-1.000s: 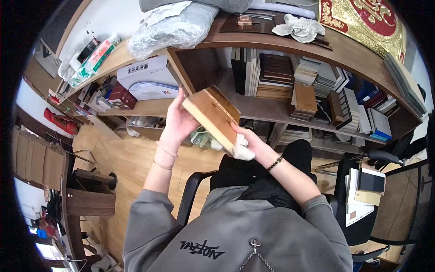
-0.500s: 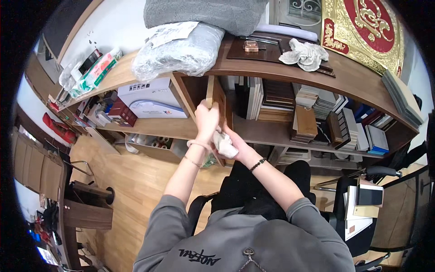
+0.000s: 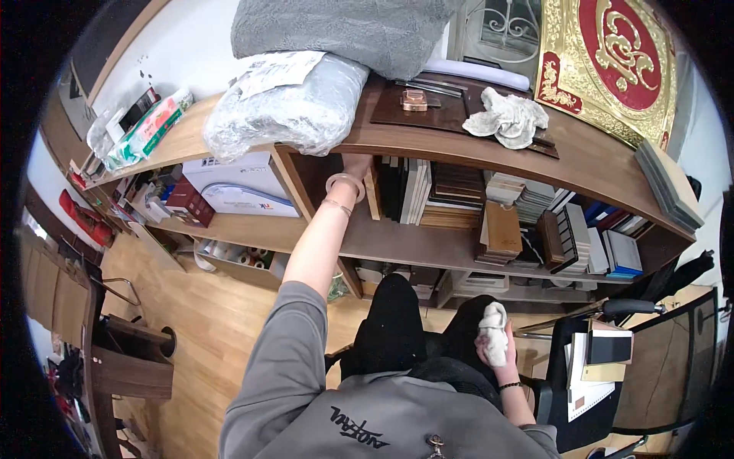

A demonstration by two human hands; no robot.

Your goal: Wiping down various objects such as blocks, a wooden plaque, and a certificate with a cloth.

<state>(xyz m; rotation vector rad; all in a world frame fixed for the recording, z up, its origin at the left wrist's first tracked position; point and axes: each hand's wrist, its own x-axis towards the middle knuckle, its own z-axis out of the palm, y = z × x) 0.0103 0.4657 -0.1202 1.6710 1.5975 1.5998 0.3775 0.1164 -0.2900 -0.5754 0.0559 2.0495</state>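
Observation:
My left arm reaches up and forward into a compartment of the brown wooden shelf unit [image 3: 428, 233]. Only the back of my left hand [image 3: 355, 163] shows, just under the top board; its fingers are hidden in the compartment. Beside that hand stands an upright wooden board [image 3: 372, 193], and whether I touch it cannot be made out. Over by my right knee, my right hand [image 3: 485, 353] is closed around a crumpled white cloth [image 3: 495, 334].
A plastic-wrapped parcel [image 3: 287, 107] and a grey folded blanket [image 3: 336, 34] lie above the compartment. Another white cloth [image 3: 508, 118] rests on the top. Sample boards [image 3: 501, 231] fill the shelf to the right; a white box [image 3: 241, 187] is leftward. A chair with notebooks [image 3: 604, 344] stands at right.
My left hand has moved deeper into the compartment, where the wooden board now stands too. My right hand has drawn away from the board, back to my right knee, with the cloth.

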